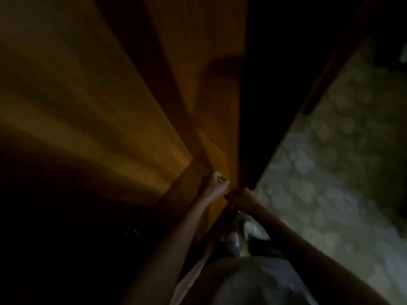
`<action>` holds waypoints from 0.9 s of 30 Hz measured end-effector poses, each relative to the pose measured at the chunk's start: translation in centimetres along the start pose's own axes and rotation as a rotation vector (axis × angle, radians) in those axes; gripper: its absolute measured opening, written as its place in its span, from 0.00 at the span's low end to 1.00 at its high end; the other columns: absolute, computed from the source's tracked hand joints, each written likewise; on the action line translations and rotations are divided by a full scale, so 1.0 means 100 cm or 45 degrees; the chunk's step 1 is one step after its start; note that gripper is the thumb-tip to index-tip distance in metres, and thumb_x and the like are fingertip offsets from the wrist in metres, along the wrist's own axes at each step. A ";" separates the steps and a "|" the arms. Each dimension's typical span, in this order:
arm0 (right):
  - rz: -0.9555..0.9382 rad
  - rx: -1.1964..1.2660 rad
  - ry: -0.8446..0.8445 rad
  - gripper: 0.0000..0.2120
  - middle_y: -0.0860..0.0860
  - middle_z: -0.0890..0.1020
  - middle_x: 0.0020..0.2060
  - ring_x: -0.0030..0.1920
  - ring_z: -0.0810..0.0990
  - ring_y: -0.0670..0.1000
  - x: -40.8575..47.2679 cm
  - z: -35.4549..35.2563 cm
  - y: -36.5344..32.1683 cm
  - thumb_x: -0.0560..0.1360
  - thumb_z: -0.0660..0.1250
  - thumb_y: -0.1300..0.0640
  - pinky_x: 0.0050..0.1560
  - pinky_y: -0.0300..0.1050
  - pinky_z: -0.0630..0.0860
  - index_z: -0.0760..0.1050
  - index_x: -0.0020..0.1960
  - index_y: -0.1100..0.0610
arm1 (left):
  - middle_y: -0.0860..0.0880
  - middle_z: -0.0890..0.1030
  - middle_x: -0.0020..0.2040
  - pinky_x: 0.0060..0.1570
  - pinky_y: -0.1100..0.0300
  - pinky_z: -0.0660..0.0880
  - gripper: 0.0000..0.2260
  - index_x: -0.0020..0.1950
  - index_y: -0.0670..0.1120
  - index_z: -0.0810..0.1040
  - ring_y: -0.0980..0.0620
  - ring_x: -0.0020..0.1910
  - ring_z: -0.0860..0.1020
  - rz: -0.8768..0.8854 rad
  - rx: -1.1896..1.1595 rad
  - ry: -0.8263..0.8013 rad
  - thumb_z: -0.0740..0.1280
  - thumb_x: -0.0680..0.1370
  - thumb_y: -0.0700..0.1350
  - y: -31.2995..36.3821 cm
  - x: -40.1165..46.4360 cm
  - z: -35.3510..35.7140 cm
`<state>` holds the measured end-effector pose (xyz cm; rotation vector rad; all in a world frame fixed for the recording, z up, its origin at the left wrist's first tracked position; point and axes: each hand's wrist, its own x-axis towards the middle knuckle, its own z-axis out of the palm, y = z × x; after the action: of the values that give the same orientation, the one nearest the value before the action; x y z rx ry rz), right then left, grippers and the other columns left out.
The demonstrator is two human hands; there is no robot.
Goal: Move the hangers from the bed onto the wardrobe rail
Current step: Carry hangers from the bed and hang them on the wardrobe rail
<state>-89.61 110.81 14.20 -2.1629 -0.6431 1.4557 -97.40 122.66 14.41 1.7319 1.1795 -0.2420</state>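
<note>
The head view is dark and blurred. At lower centre the left hand (217, 180) is curled into a fist, its grip holding nothing visible, against the orange wardrobe panel (110, 95). The right hand (242, 198) beside it is shadowed; its grip cannot be told. No hangers can be made out; the patterned bed (341, 161) fills the right.

I saw both bare forearms stretched forward, the left hand (217, 180) curled into a fist beside the right hand (243, 199), its fingers curled too.
</note>
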 end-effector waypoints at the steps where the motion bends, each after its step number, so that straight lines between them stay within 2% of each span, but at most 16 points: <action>1: 0.082 0.038 0.043 0.12 0.54 0.86 0.42 0.42 0.85 0.53 0.009 0.009 0.031 0.76 0.69 0.49 0.42 0.46 0.81 0.84 0.49 0.57 | 0.47 0.82 0.46 0.43 0.57 0.77 0.03 0.50 0.46 0.77 0.47 0.45 0.82 0.000 0.110 -0.120 0.66 0.80 0.45 -0.010 0.008 0.018; 3: 0.223 0.111 0.112 0.16 0.57 0.86 0.46 0.47 0.86 0.58 0.019 0.025 0.090 0.73 0.69 0.47 0.48 0.51 0.83 0.85 0.51 0.57 | 0.50 0.82 0.35 0.35 0.60 0.76 0.04 0.46 0.46 0.78 0.53 0.31 0.80 -0.006 0.345 -0.305 0.66 0.79 0.45 -0.030 0.023 0.054; 4: 0.275 0.153 0.155 0.16 0.57 0.86 0.45 0.47 0.86 0.58 0.012 0.030 0.105 0.73 0.69 0.46 0.48 0.51 0.83 0.85 0.51 0.57 | 0.50 0.81 0.31 0.32 0.61 0.75 0.05 0.45 0.46 0.79 0.54 0.28 0.79 -0.009 0.432 -0.376 0.65 0.79 0.44 -0.039 0.027 0.069; 8: 0.525 0.383 0.286 0.15 0.57 0.85 0.44 0.47 0.84 0.58 -0.017 0.055 0.177 0.75 0.68 0.48 0.50 0.52 0.82 0.84 0.47 0.60 | 0.47 0.81 0.32 0.25 0.61 0.73 0.04 0.48 0.45 0.77 0.52 0.25 0.78 -0.059 0.600 -0.559 0.64 0.81 0.40 -0.063 0.029 0.132; 11: 0.708 0.573 0.356 0.12 0.57 0.83 0.37 0.42 0.84 0.59 -0.044 0.086 0.239 0.71 0.65 0.51 0.46 0.53 0.81 0.79 0.34 0.57 | 0.47 0.81 0.34 0.25 0.61 0.74 0.04 0.52 0.44 0.77 0.53 0.24 0.78 -0.081 0.691 -0.636 0.65 0.79 0.38 -0.073 0.022 0.175; 13: 0.811 0.692 0.412 0.11 0.57 0.81 0.36 0.41 0.82 0.58 -0.068 0.109 0.276 0.71 0.65 0.54 0.46 0.52 0.80 0.76 0.31 0.56 | 0.48 0.82 0.34 0.25 0.63 0.76 0.07 0.56 0.43 0.78 0.55 0.24 0.79 -0.084 0.778 -0.726 0.65 0.78 0.38 -0.077 0.014 0.205; 15: 0.930 0.849 0.471 0.10 0.59 0.84 0.39 0.42 0.84 0.59 -0.100 0.125 0.306 0.74 0.65 0.58 0.45 0.51 0.81 0.82 0.38 0.57 | 0.47 0.82 0.35 0.23 0.65 0.75 0.08 0.58 0.43 0.77 0.56 0.24 0.79 -0.033 0.882 -0.808 0.65 0.79 0.38 -0.073 -0.001 0.245; 16: 0.979 0.920 0.504 0.10 0.59 0.85 0.40 0.39 0.84 0.59 -0.112 0.134 0.320 0.75 0.64 0.58 0.41 0.48 0.81 0.84 0.42 0.59 | 0.46 0.82 0.36 0.23 0.65 0.75 0.08 0.58 0.44 0.77 0.55 0.25 0.79 -0.002 0.924 -0.843 0.64 0.79 0.38 -0.068 -0.009 0.264; 18: 1.075 1.086 0.567 0.12 0.56 0.85 0.33 0.31 0.82 0.54 -0.137 0.153 0.347 0.76 0.64 0.57 0.34 0.42 0.77 0.84 0.44 0.61 | 0.45 0.83 0.39 0.26 0.64 0.75 0.08 0.58 0.44 0.77 0.53 0.28 0.79 0.068 0.991 -0.942 0.64 0.80 0.38 -0.056 -0.027 0.304; 19: 1.117 1.184 0.604 0.12 0.56 0.85 0.32 0.30 0.82 0.53 -0.150 0.162 0.362 0.76 0.64 0.57 0.34 0.42 0.78 0.84 0.44 0.62 | 0.45 0.83 0.40 0.27 0.63 0.76 0.07 0.57 0.43 0.78 0.53 0.29 0.80 0.105 1.026 -0.991 0.64 0.80 0.38 -0.048 -0.038 0.328; 23: 1.256 1.534 0.694 0.13 0.62 0.86 0.39 0.36 0.84 0.57 -0.199 0.200 0.408 0.77 0.64 0.58 0.43 0.49 0.82 0.84 0.46 0.66 | 0.45 0.84 0.41 0.26 0.63 0.74 0.04 0.49 0.45 0.80 0.52 0.30 0.81 0.269 1.177 -1.121 0.65 0.80 0.40 -0.019 -0.084 0.417; 27: 1.297 1.774 0.762 0.12 0.63 0.86 0.41 0.35 0.82 0.56 -0.234 0.206 0.450 0.78 0.65 0.61 0.39 0.45 0.80 0.83 0.49 0.68 | 0.47 0.83 0.38 0.30 0.61 0.76 0.08 0.42 0.47 0.79 0.50 0.32 0.82 0.414 1.313 -1.154 0.65 0.80 0.41 0.007 -0.119 0.481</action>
<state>-110.89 63.39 -2.98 -1.4482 1.4435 0.8946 -86.70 76.96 -1.47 2.1962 0.0289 -1.4405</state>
